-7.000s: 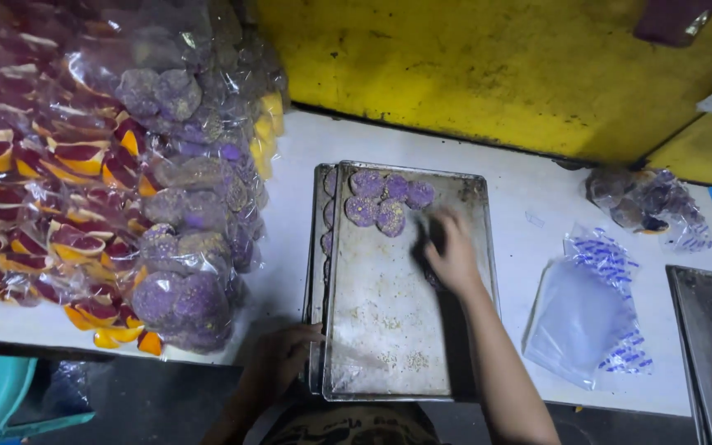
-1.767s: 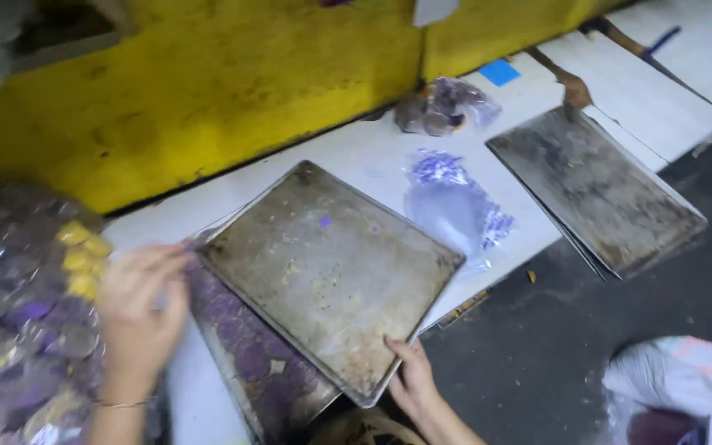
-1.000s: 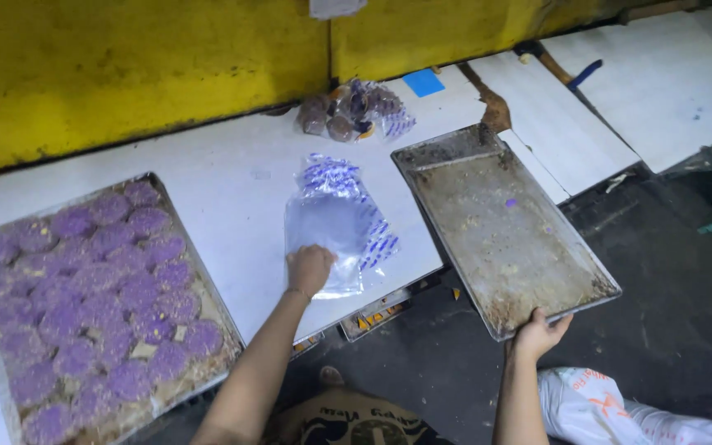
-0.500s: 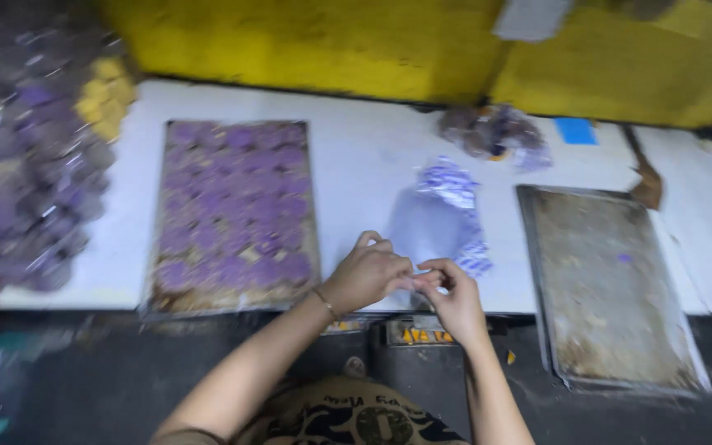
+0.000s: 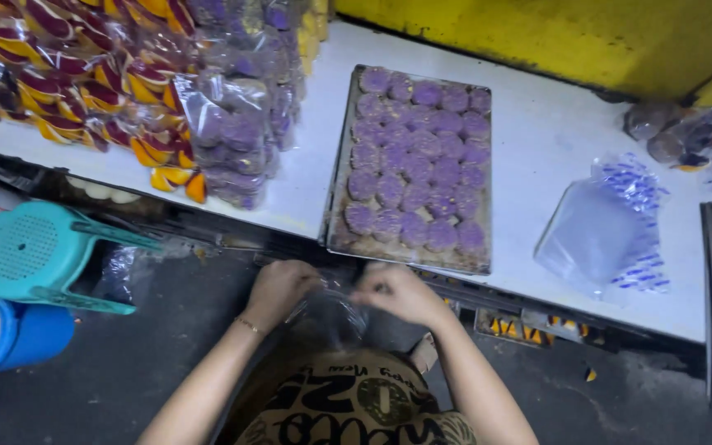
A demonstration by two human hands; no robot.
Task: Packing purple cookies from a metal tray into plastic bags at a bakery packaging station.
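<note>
White worktop (image 5: pixel 537 156) is being worked at: a clear plastic bag (image 5: pixel 331 313) is being pulled open below its edge, pinched by left hand (image 5: pixel 278 288) and right hand (image 5: pixel 397 292) fingers; next, purple cookies (image 5: pixel 414 165) likely need loading.

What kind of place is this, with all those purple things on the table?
Most likely a small bakery's packing area. A metal baking tray of purple cookies lies on a white table, beside piles of bagged cookies; both hands hold a clear plastic bag.
</note>
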